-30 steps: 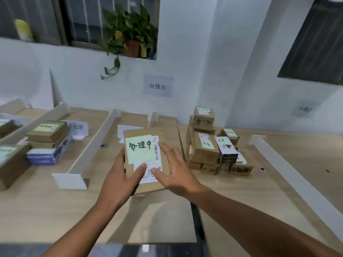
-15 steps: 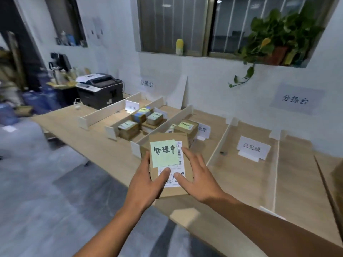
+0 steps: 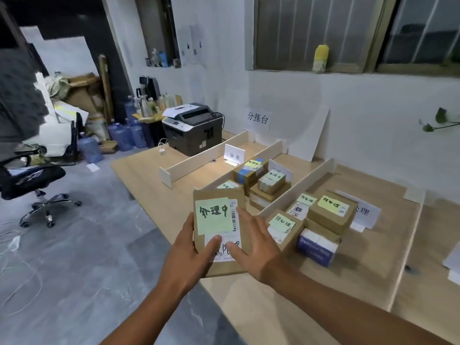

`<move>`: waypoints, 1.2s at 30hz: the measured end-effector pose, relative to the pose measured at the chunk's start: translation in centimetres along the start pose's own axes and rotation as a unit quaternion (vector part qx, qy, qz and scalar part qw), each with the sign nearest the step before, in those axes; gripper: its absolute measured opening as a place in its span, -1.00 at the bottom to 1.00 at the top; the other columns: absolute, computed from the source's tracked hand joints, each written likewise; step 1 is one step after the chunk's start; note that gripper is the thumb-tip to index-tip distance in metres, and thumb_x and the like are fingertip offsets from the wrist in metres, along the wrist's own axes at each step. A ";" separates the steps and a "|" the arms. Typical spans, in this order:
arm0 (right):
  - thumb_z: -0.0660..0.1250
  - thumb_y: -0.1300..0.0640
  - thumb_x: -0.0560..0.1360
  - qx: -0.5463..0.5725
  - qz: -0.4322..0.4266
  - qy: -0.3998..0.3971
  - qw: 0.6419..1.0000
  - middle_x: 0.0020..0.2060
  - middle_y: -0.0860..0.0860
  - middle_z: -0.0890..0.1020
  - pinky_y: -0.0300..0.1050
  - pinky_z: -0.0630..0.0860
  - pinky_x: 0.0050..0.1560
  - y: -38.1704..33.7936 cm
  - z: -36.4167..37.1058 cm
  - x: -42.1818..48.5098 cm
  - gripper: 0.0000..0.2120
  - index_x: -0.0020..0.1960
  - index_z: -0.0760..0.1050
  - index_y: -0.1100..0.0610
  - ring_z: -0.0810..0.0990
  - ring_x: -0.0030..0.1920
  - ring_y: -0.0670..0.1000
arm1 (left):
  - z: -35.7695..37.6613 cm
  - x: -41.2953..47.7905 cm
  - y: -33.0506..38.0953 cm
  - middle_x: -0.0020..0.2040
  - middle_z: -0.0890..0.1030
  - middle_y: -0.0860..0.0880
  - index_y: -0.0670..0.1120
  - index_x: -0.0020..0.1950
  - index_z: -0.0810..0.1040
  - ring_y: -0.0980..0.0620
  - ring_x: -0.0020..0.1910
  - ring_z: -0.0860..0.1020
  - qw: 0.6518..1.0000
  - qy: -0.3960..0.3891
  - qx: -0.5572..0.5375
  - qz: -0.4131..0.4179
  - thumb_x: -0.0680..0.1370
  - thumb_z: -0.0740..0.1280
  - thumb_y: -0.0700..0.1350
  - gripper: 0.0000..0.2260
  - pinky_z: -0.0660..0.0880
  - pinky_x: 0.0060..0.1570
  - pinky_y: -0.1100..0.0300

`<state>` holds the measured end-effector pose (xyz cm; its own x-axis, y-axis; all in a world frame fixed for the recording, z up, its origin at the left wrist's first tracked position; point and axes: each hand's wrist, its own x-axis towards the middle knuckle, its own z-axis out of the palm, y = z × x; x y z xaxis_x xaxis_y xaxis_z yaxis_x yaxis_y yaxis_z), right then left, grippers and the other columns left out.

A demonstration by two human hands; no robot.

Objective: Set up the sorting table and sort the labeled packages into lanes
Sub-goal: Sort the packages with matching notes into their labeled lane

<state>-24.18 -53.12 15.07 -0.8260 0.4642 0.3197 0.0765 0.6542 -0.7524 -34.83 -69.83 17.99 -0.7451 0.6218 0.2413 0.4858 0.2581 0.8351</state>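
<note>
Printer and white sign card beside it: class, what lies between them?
A white divider board stands between the printer and the sign card; head view shows it.

A dark printer [image 3: 193, 128] stood at eleven o'clock, with blue water jugs [image 3: 124, 131] on the grey floor [image 3: 74, 245] at its nine o'clock. A black office chair [image 3: 29, 180] sat at nine o'clock. A yellow bottle [image 3: 320, 58] rested on the window sill [image 3: 348, 70] at one o'clock.
</note>
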 end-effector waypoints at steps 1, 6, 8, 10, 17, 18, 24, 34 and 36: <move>0.30 -0.29 0.50 0.015 -0.008 -0.004 1.000 0.27 -0.25 0.31 -0.46 0.48 0.10 0.3 0.7 1.9 -0.28 0.53 -0.02 -0.43 0.40 0.29 -0.32 | -0.2 1.7 -0.8 0.10 0.51 0.60 0.58 0.32 0.19 0.44 0.02 0.58 1.000 0.004 0.000 -0.005 0.48 0.31 0.35 -0.52 0.50 -0.14 0.34; 0.37 -0.18 0.52 0.063 -0.008 -0.029 0.998 0.27 -0.22 0.31 -0.50 0.50 0.01 1.7 5.3 10.0 -0.30 0.51 0.06 -0.39 0.40 0.30 -0.35 | -2.2 9.3 -5.8 0.12 0.56 0.48 0.60 0.32 0.16 0.36 0.02 0.62 0.999 0.010 0.006 -0.039 0.48 0.32 0.35 -0.50 0.59 -0.07 0.26; 0.34 -0.25 0.51 0.036 0.006 -0.026 0.999 0.33 -0.29 0.25 -0.61 0.39 0.01 2.8 7.3 13.0 -0.30 0.48 -0.02 -0.48 0.35 0.30 -0.42 | -2.6 12.7 -8.3 0.10 0.54 0.52 0.64 0.29 0.14 0.37 0.02 0.61 0.999 0.000 0.002 -0.044 0.46 0.31 0.39 -0.50 0.57 -0.13 0.34; 0.32 -0.28 0.51 0.017 0.033 -0.020 0.999 0.37 -0.28 0.23 -0.62 0.36 0.04 4.4 9.3 15.7 -0.28 0.51 -0.04 -0.45 0.38 0.31 -0.35 | -2.7 16.4 -10.8 0.07 0.49 0.59 0.68 0.26 0.11 0.45 0.01 0.58 0.999 -0.018 -0.004 -0.041 0.42 0.28 0.44 -0.51 0.52 -0.24 0.44; 0.31 -0.35 0.49 -0.030 0.167 0.058 0.984 0.29 -0.30 0.26 -0.51 0.44 -0.04 8.6 12.5 21.9 -0.23 0.52 -0.09 -0.47 0.41 0.22 -0.38 | -0.1 28.7 -17.7 0.30 0.49 0.37 0.55 0.40 0.08 0.21 0.12 0.61 0.984 -0.177 -0.024 -0.023 0.44 0.33 0.42 -0.38 0.63 0.07 0.21; 0.31 -0.36 0.48 -0.045 0.184 0.070 0.979 0.30 -0.28 0.26 -0.45 0.43 0.04 8.9 12.5 22.2 -0.22 0.53 -0.09 -0.46 0.42 0.21 -0.35 | 0.4 30.2 -18.0 0.32 0.50 0.35 0.50 0.43 0.12 0.23 0.14 0.60 0.978 -0.207 -0.023 -0.015 0.42 0.32 0.44 -0.36 0.61 0.05 0.29; 0.30 -0.34 0.51 -0.093 0.308 0.131 0.938 0.45 -0.25 0.20 -0.15 0.34 0.30 12.4 11.6 23.0 -0.23 0.56 -0.05 -0.34 0.35 0.35 -0.18 | 6.9 37.1 -19.2 0.41 0.50 0.23 0.25 0.56 0.19 0.20 0.29 0.54 0.927 -0.373 -0.039 0.011 0.54 0.42 0.19 -0.34 0.53 0.25 0.10; 0.24 -0.36 0.49 -0.091 0.445 0.125 0.882 0.44 -0.06 0.31 0.00 0.47 0.22 20.8 12.0 26.8 -0.26 0.55 -0.03 -0.26 0.46 0.35 0.07 | 16.6 43.8 -23.6 0.39 0.49 0.24 0.25 0.57 0.18 0.14 0.26 0.54 0.885 -0.462 -0.004 -0.055 0.57 0.37 0.22 -0.38 0.50 0.25 0.04; 0.24 -0.35 0.50 -0.088 0.452 0.121 0.879 0.43 -0.06 0.30 -0.04 0.46 0.12 21.1 11.9 27.6 -0.26 0.54 -0.05 -0.27 0.46 0.33 0.06 | 17.0 45.2 -23.8 0.28 0.46 0.36 0.34 0.55 0.13 0.27 0.12 0.51 0.878 -0.476 0.017 -0.042 0.54 0.36 0.29 -0.35 0.49 0.08 0.18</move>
<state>-51.97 -33.58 1.12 -0.2421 0.9417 -0.2338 0.7429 0.0249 -0.6689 -72.28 -35.35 0.63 -0.0681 0.9317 -0.3569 0.4728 0.3451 0.8108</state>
